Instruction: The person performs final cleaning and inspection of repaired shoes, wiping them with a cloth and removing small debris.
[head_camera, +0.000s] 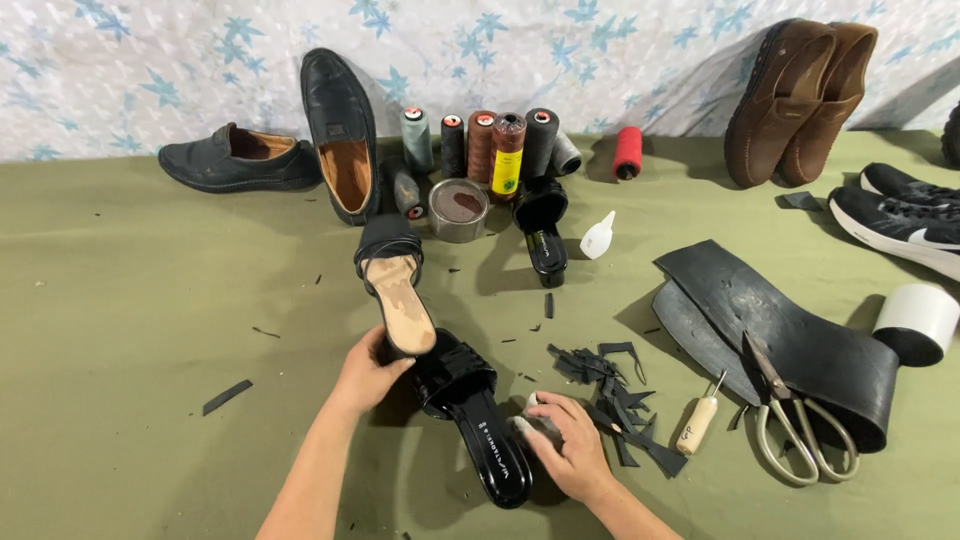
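**Two black sandals in front of you, a hand at each**

The olive-green cloth (120, 300) covers the whole worktop, and the curved sheet of black rubber (790, 330) sprawls across its right side, with the scissors (795, 420) lying on top of it. Against the patterned backdrop you've got a black loafer (235, 157) lying flat, a second black loafer (342, 130) propped on end, and a pair of brown loafers (800, 95) leaning at the far right.

Closer in: one black sandal (395, 290), tan insole up, and your left hand (368, 372) has its fingers curled around the heel end, gripping it. Just beside it, its mate, the glossy black sandal (475, 420), lies straps up, heel toward you. Your right hand (565, 445) is down at that sandal's right edge, fingers closed over a small pale object (532, 418); what it is I cannot tell.

Behind, a cluster of thread spools (490, 140) stands by a round tin (459, 209), with a red spool (627, 152) apart to the right. A white roll (918, 322) sits at the right edge. Smaller still: the wooden-handled awl (700, 420), the small white glue bottle (598, 236), and the black offcuts (610, 390) scattered right by your right hand.
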